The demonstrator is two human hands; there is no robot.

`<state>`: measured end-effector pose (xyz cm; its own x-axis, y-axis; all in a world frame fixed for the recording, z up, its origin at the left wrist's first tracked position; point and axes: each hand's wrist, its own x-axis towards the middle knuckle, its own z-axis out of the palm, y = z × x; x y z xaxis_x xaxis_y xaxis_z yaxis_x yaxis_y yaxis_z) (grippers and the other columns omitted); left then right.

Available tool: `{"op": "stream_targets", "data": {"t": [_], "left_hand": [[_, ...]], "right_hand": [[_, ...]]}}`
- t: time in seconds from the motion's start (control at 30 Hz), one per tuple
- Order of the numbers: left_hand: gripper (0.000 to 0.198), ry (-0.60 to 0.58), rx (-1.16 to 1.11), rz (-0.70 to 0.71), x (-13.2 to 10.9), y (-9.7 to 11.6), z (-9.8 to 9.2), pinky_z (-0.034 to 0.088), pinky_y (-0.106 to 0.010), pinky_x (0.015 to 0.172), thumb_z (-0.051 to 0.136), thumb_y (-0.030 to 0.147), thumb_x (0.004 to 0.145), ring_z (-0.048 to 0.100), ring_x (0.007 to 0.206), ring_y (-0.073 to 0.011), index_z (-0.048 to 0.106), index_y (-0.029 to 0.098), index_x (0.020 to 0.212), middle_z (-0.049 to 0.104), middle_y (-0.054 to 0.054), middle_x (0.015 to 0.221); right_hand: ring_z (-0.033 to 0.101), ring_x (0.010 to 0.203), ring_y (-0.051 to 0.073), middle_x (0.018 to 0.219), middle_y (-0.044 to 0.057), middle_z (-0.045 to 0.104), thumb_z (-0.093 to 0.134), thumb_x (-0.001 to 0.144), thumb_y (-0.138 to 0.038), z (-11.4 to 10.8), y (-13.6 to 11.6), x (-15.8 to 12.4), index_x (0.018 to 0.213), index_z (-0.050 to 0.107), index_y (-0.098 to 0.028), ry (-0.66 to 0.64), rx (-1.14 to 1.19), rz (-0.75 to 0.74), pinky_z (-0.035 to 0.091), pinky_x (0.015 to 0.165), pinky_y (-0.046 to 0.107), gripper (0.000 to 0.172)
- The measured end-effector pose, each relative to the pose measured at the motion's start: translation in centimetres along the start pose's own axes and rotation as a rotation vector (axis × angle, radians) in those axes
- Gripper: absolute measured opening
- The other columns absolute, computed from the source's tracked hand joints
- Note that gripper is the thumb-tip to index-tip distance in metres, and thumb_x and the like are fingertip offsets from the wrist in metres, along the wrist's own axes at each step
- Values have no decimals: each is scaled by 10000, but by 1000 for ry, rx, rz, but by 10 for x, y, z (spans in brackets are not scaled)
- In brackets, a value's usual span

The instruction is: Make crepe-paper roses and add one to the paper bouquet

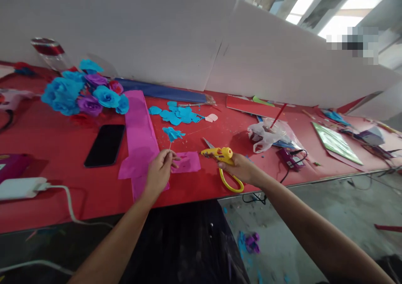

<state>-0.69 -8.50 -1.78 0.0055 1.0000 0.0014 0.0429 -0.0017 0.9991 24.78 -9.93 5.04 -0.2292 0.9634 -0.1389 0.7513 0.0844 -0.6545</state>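
Observation:
My left hand [161, 170] pinches a thin stick topped with a small blue paper flower [173, 133], held upright over the red table [63, 150]. My right hand [241, 167] grips a yellow glue gun [220, 153], its nozzle pointing left toward the flower stick. Yellow-handled scissors [230, 183] lie under that hand at the table's front edge. A small pink paper piece [188, 162] lies between my hands, beside a long pink paper strip [140, 137].
A bunch of blue and purple paper flowers [83, 93] sits at the back left, a black phone [105, 145] in front of it. Blue paper cut-outs [177, 114], a blue roll [163, 92], a white plastic bag [264, 135], a white charger [20, 187] and white boards behind.

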Motion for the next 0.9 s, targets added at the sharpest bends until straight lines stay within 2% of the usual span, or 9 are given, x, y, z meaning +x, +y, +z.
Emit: {"op": "stream_targets", "data": {"t": [0.2,0.3,0.4,0.53,0.63,0.7,0.77,0.83,0.9], "left_hand": [[209,-25,70,73,8,13,1,446,-278,606,452,382,872,626,662,-168,543,206,807,679,-49,775],[199,18,168,91,10,9,-7,435,-276,624,436,366,878,612,645,-161,545,215,810,668,-31,756],[203,6,186,77,10,2,-11,442,-279,632,413,371,886,620,665,-171,529,220,815,646,-15,721],[218,-22,213,58,10,-3,-11,455,-285,680,400,375,891,649,753,-195,525,223,799,578,10,608],[221,-21,242,43,8,-3,-9,455,-284,675,397,376,894,627,673,-170,532,224,809,606,8,647],[225,-19,249,42,8,-2,-9,453,-281,666,395,378,896,607,635,-157,539,223,820,623,3,671],[232,-27,250,48,7,-1,-10,449,-279,658,393,382,897,601,634,-158,544,219,828,629,-3,673],[241,-38,258,55,7,-1,-11,445,-278,655,392,384,899,602,644,-160,547,215,825,639,-11,686],[249,-46,270,58,6,-1,-11,442,-279,653,390,387,902,594,634,-155,549,212,825,654,-17,715]], "right_hand": [[655,897,219,1014,25,710,497,879,-399,9,-6,-2,1145,639,-240,-99,-17,-47,497,818,316,341],[651,939,213,1069,19,700,493,889,-407,19,-8,-4,1185,617,-258,-123,27,-87,491,849,315,354],[654,939,207,1079,26,699,512,883,-415,26,-11,-3,1205,606,-252,-104,41,-111,491,850,306,373],[652,961,217,1112,42,694,501,890,-428,25,-18,-2,1206,613,-245,-110,65,-109,485,874,324,382],[629,1040,222,1167,23,673,466,910,-413,21,-19,-4,1225,602,-285,-134,101,-128,461,915,328,366],[648,981,223,1107,29,693,474,901,-423,19,-15,-4,1200,619,-283,-113,78,-111,476,860,309,361],[662,812,214,937,45,718,489,879,-461,18,-10,-1,1111,663,-237,-56,1,-53,483,715,277,367],[610,634,179,737,42,676,495,856,-517,17,-6,5,975,689,-177,7,-91,28,423,569,246,409],[516,526,132,610,16,590,501,835,-561,15,-4,12,856,673,-143,46,-153,92,338,492,230,453]]}}
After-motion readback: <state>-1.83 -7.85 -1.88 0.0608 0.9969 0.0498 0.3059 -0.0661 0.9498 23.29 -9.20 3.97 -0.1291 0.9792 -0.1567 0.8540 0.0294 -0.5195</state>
